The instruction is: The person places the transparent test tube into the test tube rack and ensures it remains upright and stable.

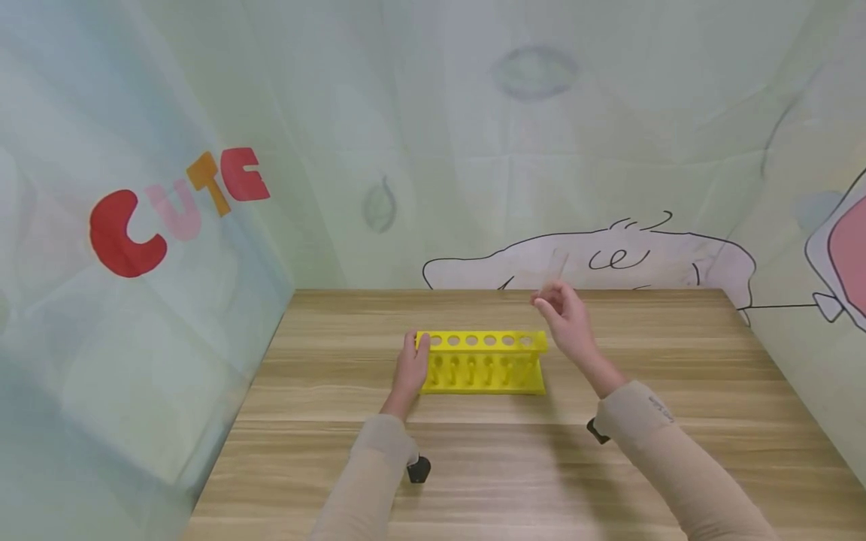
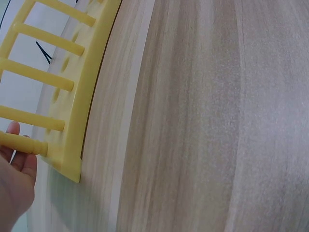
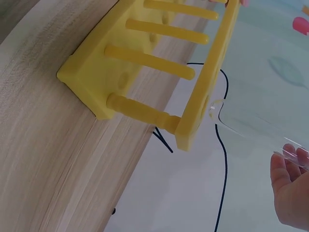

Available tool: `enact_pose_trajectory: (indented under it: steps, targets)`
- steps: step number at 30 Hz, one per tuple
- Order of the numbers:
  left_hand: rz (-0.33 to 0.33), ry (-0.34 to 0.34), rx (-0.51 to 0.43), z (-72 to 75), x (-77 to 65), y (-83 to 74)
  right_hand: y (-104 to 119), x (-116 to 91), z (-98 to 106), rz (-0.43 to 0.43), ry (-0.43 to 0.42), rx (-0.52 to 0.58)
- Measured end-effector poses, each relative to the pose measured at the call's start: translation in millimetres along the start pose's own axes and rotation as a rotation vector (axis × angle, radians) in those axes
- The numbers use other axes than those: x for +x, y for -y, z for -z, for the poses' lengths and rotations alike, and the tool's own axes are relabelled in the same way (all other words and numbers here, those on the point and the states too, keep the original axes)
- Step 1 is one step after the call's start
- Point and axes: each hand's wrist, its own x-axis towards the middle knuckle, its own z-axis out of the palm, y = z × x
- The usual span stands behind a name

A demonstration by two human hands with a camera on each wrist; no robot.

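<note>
Yellow plastic test-tube rack, head view: on the table, left end gripped by the left hand; lies below and left of the right hand, which pinches a faint, clear test tube. Left wrist view: left hand partly cut off. Right wrist view: tube axis roughly parallels the pegs; rounded tip at the top plate, hole engagement unclear.

Surface lies open in front of the yellow rack, between the forearms; the left hand blocks its left end, a clear tube its top right, and a wall the back.
</note>
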Motion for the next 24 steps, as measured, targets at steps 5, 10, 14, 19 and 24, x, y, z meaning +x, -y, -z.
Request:
enact_pose_trajectory:
  steps: [5, 10, 14, 19, 24]
  targets:
    - [-0.008, -0.003, 0.009, 0.3, 0.3, 0.4, -3.1, 0.1, -2.2, -0.009, -0.007, -0.006]
    - [-0.024, -0.017, 0.015, 0.3, -0.5, -0.1, -7.6, 0.1, -4.4, 0.005, -0.012, -0.001]
    - [-0.035, -0.027, 0.012, 0.2, -1.8, -0.7, -10.4, -0.4, -5.4, 0.015, -0.014, -0.008]
    - [-0.035, -0.024, 0.012, 0.5, -2.1, -0.6, -7.9, -2.6, -6.0, 0.014, -0.008, 0.002]
    - [-0.031, -0.021, 0.010, 0.8, -1.5, 0.2, -2.8, -6.1, -7.4, 0.014, 0.001, 0.001]
